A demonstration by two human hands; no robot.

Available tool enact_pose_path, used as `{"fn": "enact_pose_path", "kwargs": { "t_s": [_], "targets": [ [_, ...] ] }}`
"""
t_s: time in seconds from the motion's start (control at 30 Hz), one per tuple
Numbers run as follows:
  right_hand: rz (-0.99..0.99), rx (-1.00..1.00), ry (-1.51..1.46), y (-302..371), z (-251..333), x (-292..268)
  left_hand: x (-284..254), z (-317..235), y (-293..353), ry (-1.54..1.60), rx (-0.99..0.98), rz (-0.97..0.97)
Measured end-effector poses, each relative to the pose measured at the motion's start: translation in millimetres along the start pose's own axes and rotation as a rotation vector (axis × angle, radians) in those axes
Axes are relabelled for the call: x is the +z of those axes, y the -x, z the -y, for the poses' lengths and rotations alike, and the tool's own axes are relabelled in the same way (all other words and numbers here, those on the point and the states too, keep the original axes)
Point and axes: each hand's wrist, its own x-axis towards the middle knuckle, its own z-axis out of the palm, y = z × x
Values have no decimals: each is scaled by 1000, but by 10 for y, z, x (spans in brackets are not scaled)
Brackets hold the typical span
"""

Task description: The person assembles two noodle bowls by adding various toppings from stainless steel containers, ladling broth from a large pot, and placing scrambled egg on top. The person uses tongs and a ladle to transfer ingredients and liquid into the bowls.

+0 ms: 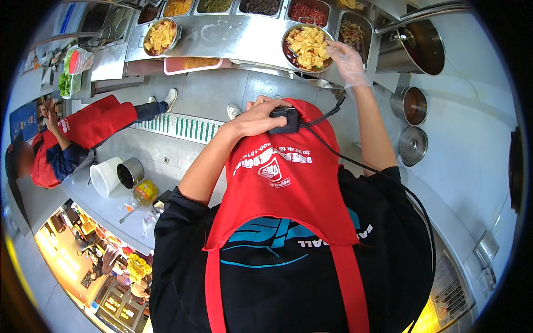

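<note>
At my waist, my left hand (256,119) has its fingers wrapped over a small black box (285,120), from which black cables (323,117) run. My right hand (347,62), in a thin clear plastic glove, reaches to the right edge of a round metal bowl (287,57). Its fingers are drawn together against the crinkled yellow pieces (307,47) heaped in that bowl; whatever they pinch is too small to make out. Dark red-brown sauce shows around the heap. A second metal bowl (178,36) with similar yellow pieces stands farther left on the steel counter (233,36).
Metal trays of toppings, one with red peanuts or beans (307,13), line the counter's back. A large steel pot (434,50) and smaller pot (409,105) stand right. Below the counter is a pink tub (171,66). A co-worker in a red apron (105,122) is at left.
</note>
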Motion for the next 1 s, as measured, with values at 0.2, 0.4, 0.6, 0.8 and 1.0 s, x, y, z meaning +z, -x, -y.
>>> {"fn": "enact_pose_path", "kwargs": {
  "t_s": [0.2, 0.4, 0.6, 0.8, 1.0],
  "targets": [
    [-7, 39, -4, -4, -23, -11, -43, 13, 47, 50, 7, 19],
    [3, 71, -47, 62, -171, 17, -41, 110, -50, 69, 70, 47],
    [-15, 61, -89, 110, -275, -6, -263, 5, -26, 200, 210, 261],
    [-33, 80, -51, 118, -265, -66, -462, -231, 14, 89, 185, 362],
    [-20, 101, -60, 94, -266, -108, -459, -303, -75, 116, 359, 415]
  ]
}}
